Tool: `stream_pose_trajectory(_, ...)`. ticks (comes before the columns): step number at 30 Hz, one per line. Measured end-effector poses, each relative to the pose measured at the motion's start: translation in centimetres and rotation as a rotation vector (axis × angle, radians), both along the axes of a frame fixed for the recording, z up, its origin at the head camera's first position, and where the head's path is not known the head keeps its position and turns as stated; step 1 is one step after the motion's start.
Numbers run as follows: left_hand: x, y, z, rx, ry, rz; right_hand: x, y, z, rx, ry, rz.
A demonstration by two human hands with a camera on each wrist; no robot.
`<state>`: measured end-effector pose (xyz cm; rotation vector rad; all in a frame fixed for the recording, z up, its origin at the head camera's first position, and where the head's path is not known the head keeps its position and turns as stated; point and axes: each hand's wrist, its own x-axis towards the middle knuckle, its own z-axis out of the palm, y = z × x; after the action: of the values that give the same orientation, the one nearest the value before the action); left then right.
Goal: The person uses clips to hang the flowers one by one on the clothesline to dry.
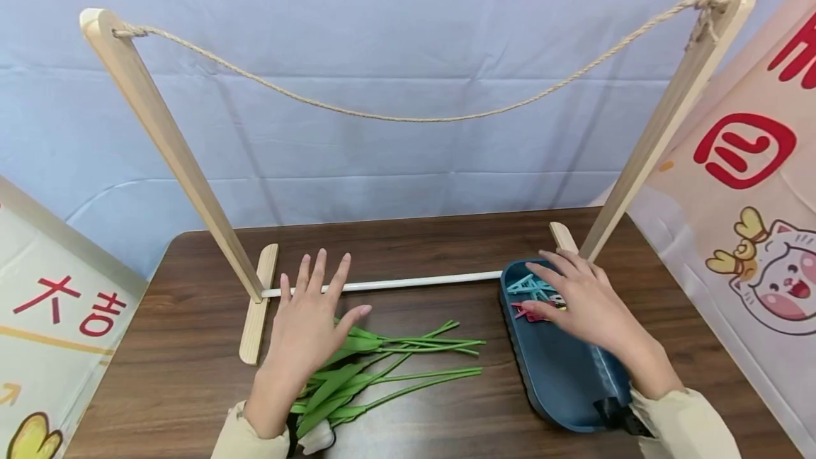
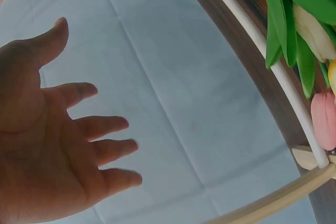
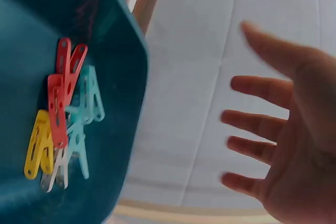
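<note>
Above a bunch of tulips point(image 1: 395, 377), my left hand point(image 1: 308, 335) is held with its fingers spread and nothing in them. The tulips lie on the table with green stems pointing right; their heads are mostly hidden by my hand in the head view. A pink tulip head point(image 2: 324, 120) and a white one point(image 2: 315, 32) show in the left wrist view. My right hand point(image 1: 586, 307), fingers extended and holding nothing, hovers over a dark blue basket point(image 1: 561, 381). Inside the basket lie red clothespins point(image 3: 56, 111), teal clothespins point(image 3: 87, 95), a yellow clothespin point(image 3: 38, 148) and a white one.
A wooden frame rises behind both hands, with a left post point(image 1: 168, 140) and a right post point(image 1: 663, 126). Twine point(image 1: 408, 119) sags between their tops. A white rod point(image 1: 414, 282) runs low between the posts along the brown table point(image 1: 446, 409).
</note>
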<state>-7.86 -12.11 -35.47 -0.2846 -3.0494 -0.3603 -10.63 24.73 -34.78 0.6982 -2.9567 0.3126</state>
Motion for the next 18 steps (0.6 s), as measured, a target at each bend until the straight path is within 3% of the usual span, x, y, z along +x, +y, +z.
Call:
stream_pose_trajectory(5,0.1,-1.2,0.0,0.010,0.007,0.006,-1.7,2.1,-0.5,-0.018,-0.228,0.021)
stream_pose_trajectory(10,0.3,-2.6,-0.1,0.020,-0.010,0.023,-3.3,4.1,-2.4,-0.011,-0.443,0.016)
stream_pose_trajectory(14,0.5,-3.5,-0.3,0.023,-0.020,0.039,-3.8,4.9,-3.9,-0.013,-0.499,0.010)
stream_pose_trajectory(18,0.7,-4.0,-0.5,0.062,-0.008,0.056,-4.2,5.1,-5.1,-0.020,-0.491,0.013)
